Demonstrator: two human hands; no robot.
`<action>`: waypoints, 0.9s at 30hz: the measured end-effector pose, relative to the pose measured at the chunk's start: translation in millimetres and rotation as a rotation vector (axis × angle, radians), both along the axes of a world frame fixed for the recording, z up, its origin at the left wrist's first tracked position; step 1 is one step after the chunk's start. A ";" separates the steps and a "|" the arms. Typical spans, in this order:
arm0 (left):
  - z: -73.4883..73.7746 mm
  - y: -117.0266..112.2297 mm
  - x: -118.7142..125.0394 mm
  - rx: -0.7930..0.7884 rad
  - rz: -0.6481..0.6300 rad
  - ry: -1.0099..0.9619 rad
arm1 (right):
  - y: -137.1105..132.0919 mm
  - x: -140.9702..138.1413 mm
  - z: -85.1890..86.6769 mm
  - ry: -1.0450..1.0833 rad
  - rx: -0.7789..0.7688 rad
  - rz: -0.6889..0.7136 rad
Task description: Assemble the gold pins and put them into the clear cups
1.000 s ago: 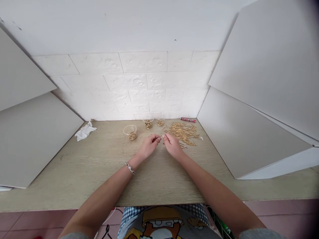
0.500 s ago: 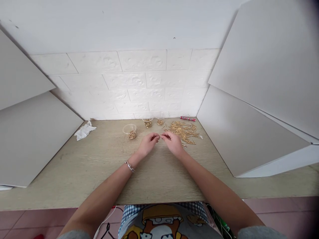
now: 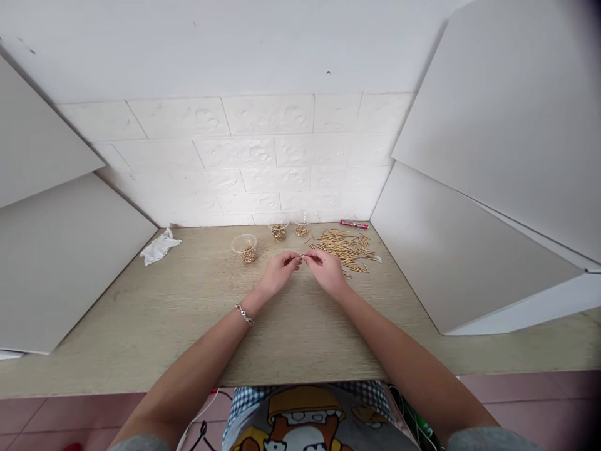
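My left hand (image 3: 280,270) and my right hand (image 3: 325,268) meet fingertip to fingertip over the middle of the table, both closed in a pinch. Between them is a tiny gold-coloured piece (image 3: 302,256), mostly covered by the fingers; its exact kind is too small to make out. Just right of my right hand spreads a loose pile of thin gold-coloured pins (image 3: 345,247). Beyond my left hand stands a clear plastic cup (image 3: 245,239) with small gold-coloured parts at its bottom. Two more clear cups, one (image 3: 278,229) and another (image 3: 302,225), hold similar small parts near the wall.
A red pen-like stick (image 3: 354,224) lies by the wall at the back right. A crumpled white tissue (image 3: 160,247) rests at the back left. Grey-white panels flank the wooden table (image 3: 300,338) at left (image 3: 61,263) and right (image 3: 474,250). White brick-patterned wall (image 3: 253,150) closes the back.
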State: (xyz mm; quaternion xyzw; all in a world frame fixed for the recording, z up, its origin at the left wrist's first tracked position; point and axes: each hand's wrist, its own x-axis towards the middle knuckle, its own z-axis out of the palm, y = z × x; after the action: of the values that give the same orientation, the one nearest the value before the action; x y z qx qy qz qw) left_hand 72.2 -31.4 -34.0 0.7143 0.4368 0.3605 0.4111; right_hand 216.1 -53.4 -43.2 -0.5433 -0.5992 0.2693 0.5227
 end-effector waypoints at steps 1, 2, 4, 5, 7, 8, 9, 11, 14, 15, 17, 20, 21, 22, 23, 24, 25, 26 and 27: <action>0.5 -0.3 0.1 -0.005 -0.001 -0.004 | -0.1 0.0 -0.1 0.001 -0.004 0.002; 1.1 -0.6 0.3 -0.007 -0.001 -0.007 | -0.2 0.0 -0.1 0.001 -0.005 0.004; 2.1 -1.2 0.4 -0.011 0.001 -0.006 | -0.5 -0.1 0.0 0.003 -0.004 0.007; 2.6 -1.5 0.5 -0.013 0.002 -0.004 | -0.7 -0.1 0.1 0.006 -0.003 0.007; 3.5 -2.3 0.7 -0.017 0.007 -0.006 | -1.0 -0.4 0.2 0.017 -0.001 0.003; 3.7 -2.7 0.9 -0.020 0.011 -0.010 | -1.2 -0.5 0.2 0.022 -0.001 0.001; 3.8 -3.0 1.1 -0.022 0.015 -0.016 | -1.4 -0.7 0.3 0.026 -0.001 0.000; 3.6 -3.4 1.4 -0.027 0.020 -0.027 | -1.7 -1.0 0.4 0.030 0.003 0.001; 2.7 -3.3 1.8 -0.036 0.022 -0.034 | -2.1 -1.2 0.4 0.027 0.010 0.004; 2.4 -3.1 1.9 -0.040 0.023 -0.037 | -2.2 -1.3 0.3 0.025 0.011 0.005; 2.0 -2.7 1.8 -0.047 0.024 -0.045 | -2.2 -1.3 -0.2 0.024 0.012 0.002; 1.6 -2.0 1.5 -0.054 0.029 -0.061 | -2.2 -1.4 -1.3 0.022 0.018 0.001; 1.4 -1.8 1.3 -0.054 0.030 -0.064 | -2.3 -1.4 -1.6 0.021 0.020 0.002; 1.2 -1.6 1.2 -0.052 0.031 -0.064 | -2.3 -1.3 -1.8 0.019 0.023 0.003; 1.0 -1.4 1.1 -0.048 0.031 -0.062 | -2.4 -1.3 -1.8 0.015 0.024 0.005; 0.8 -1.2 1.0 -0.043 0.031 -0.055 | -2.5 -1.3 -1.8 0.012 0.025 0.004; 0.7 -1.2 1.0 -0.037 0.033 -0.044 | -2.7 -1.3 -1.6 0.008 0.026 0.004; 0.7 -1.2 1.1 -0.029 0.036 -0.030 | -2.9 -1.2 -1.4 0.004 0.028 0.002; 0.9 -1.4 1.2 -0.021 0.038 -0.016 | -3.0 -1.2 -1.2 0.000 0.030 0.000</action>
State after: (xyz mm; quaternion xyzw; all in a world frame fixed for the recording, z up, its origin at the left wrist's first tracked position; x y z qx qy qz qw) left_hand 73.4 -32.8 -33.1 0.6986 0.4509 0.3695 0.4149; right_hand 214.9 -56.4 -44.4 -0.5354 -0.6033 0.2603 0.5306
